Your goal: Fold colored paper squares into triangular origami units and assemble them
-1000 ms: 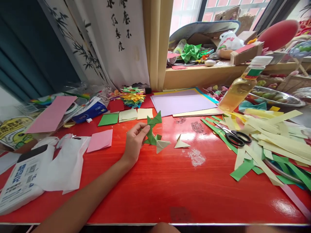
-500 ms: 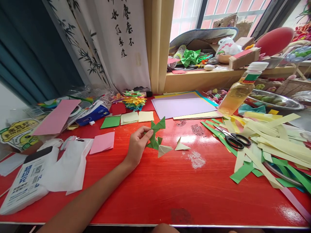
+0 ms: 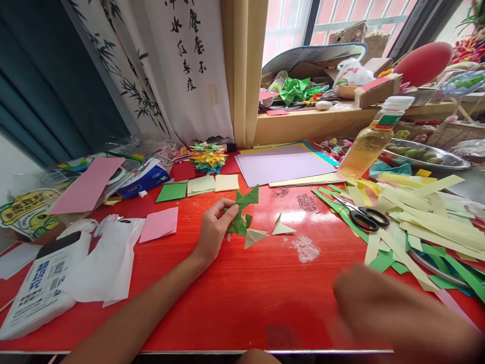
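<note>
My left hand (image 3: 215, 227) is closed, pinching a folded green paper piece (image 3: 239, 222) between thumb and fingers above the red table. A pale cream folded piece (image 3: 255, 237) is joined to its lower end. Just right of it, a separate cream folded paper triangle (image 3: 282, 227) rests on the tabletop. My right hand (image 3: 364, 298) is at the lower right, smeared by motion, so its fingers cannot be made out. It is nearest to the heap of paper strips (image 3: 435, 217) and the black-handled scissors (image 3: 367, 218).
Square paper stacks in green (image 3: 171, 192), cream (image 3: 200, 185) and pink (image 3: 159, 224) lie left and behind. Large lilac sheets (image 3: 284, 164) are at the back, beside a leaning bottle (image 3: 366, 146). A white tissue pack (image 3: 41, 288) is at the left edge. A colourful folded-paper cluster (image 3: 209, 157) stands behind.
My right hand has come into view at the lower right, moving. My left hand still holds the green folded paper in nearly the same place. The view has shifted slightly.
</note>
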A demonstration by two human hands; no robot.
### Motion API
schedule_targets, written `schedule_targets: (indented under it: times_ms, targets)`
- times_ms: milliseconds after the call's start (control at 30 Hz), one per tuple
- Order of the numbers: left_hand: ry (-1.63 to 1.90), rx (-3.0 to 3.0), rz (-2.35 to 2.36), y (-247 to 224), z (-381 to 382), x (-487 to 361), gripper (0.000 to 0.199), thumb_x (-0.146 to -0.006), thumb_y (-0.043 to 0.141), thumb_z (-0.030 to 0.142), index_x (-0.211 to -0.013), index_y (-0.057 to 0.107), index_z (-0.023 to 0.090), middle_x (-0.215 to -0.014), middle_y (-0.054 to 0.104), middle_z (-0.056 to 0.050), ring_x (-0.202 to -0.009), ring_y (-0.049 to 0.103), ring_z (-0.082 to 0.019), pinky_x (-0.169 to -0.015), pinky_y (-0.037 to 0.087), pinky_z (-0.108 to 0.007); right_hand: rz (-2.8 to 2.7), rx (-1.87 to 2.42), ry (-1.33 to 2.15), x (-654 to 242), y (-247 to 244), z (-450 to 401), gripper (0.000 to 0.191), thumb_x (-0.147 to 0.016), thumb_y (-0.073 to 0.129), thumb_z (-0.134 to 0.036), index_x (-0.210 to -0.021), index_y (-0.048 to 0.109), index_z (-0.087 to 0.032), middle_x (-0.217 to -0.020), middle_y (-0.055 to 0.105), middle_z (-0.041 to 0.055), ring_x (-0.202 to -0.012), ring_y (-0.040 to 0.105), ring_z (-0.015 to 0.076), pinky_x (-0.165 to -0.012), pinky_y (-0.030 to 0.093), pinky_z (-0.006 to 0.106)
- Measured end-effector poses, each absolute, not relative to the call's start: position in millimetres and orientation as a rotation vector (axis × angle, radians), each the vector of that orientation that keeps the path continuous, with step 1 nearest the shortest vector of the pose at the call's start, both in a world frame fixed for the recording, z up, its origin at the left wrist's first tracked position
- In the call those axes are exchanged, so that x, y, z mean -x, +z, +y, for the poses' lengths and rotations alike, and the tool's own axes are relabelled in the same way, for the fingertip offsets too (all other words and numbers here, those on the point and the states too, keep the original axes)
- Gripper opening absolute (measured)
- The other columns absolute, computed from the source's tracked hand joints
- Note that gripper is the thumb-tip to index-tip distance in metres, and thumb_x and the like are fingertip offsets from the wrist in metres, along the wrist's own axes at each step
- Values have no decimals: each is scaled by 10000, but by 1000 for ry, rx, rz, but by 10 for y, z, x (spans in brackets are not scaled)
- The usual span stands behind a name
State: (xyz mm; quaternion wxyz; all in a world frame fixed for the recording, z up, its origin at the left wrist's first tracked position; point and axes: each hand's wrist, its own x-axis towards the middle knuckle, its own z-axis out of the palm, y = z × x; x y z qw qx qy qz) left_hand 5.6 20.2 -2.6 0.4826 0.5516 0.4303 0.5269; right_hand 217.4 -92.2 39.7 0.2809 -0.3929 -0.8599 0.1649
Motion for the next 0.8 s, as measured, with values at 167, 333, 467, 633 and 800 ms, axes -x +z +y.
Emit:
schedule_targets:
  times_ms: [167, 333, 467, 633, 800]
  targets:
    - [1259, -1329, 984, -36, 203, -60, 172, -782, 515, 345, -784, 474, 178, -637, 576, 10, -454, 501, -96, -331, 399, -191, -2348, 1386, 440, -2310, 195, -99, 491, -816, 457, -284, -1294, 346, -304, -1254, 418, 99, -820, 583, 192, -664, 500, 349]
    - [1214, -1356, 960, -29, 197, -65, 168, -788, 499, 335, -771, 464, 172, -607, 587, 12, -415, 491, -84, -330, 396, -183, -2627, 1136, 326, -2311, -90, 356, 392, -862, 382, -296, -1246, 415, -226, -1081, 527, 111, -855, 557, 198, -683, 463, 323]
    - [1170, -1389, 950, -16, 190, -66, 176, -786, 500, 340, -764, 465, 169, -604, 579, 9, -428, 499, -89, -340, 396, -186, -2721, 997, 51, -2207, -186, 452, 329, -904, 277, -279, -1016, 564, -165, -887, 552, 101, -684, 517, 164, -562, 384, 273]
    - [1110, -1391, 950, -13, 177, -86, 166, -790, 503, 325, -762, 484, 163, -629, 565, 10, -449, 509, -83, -414, 427, -203, -2650, 1064, 164, -2068, -131, 492, 315, -914, 266, -284, -922, 561, -174, -875, 567, 73, -669, 511, 146, -571, 353, 264]
    - [1261, -1299, 958, -12, 178, -64, 155, -786, 491, 338, -771, 463, 186, -631, 593, 18, -439, 505, -88, -395, 398, -198, -2315, 1216, 622, -1978, -9, 448, 287, -892, 327, -351, -899, 553, -175, -878, 607, 57, -759, 542, 153, -647, 403, 271]
